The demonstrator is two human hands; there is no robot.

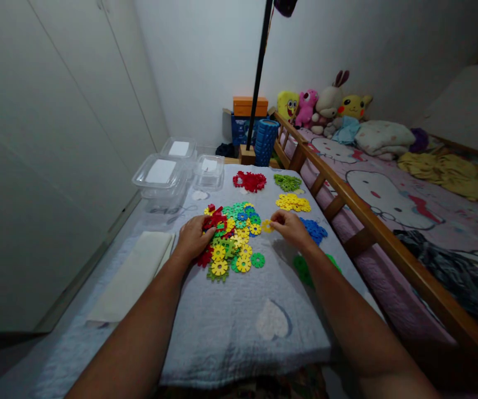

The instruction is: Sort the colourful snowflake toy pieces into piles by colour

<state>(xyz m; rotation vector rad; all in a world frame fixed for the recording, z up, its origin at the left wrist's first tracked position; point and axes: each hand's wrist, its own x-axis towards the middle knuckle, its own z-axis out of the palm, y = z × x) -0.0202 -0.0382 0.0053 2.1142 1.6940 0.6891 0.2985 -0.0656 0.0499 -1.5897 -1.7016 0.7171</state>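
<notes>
A mixed pile of flat plastic gear-shaped building pieces in red, yellow, green and blue lies on the cloth-covered table. At its left edge, my left hand has its thumb and fingers closed around red plastic pieces; some of its fingers are hidden. Right of the pile, my right hand pinches one yellow gear piece just above the cloth. Sorted by colour, a red heap, a light green heap, a yellow heap and a blue heap lie beyond and beside it. My right forearm partly covers a green heap.
Clear plastic boxes with white labels stand at the back left. A folded cream cloth lies left of my left forearm. Along the right runs a wooden bed rail. A black pole rises behind the table.
</notes>
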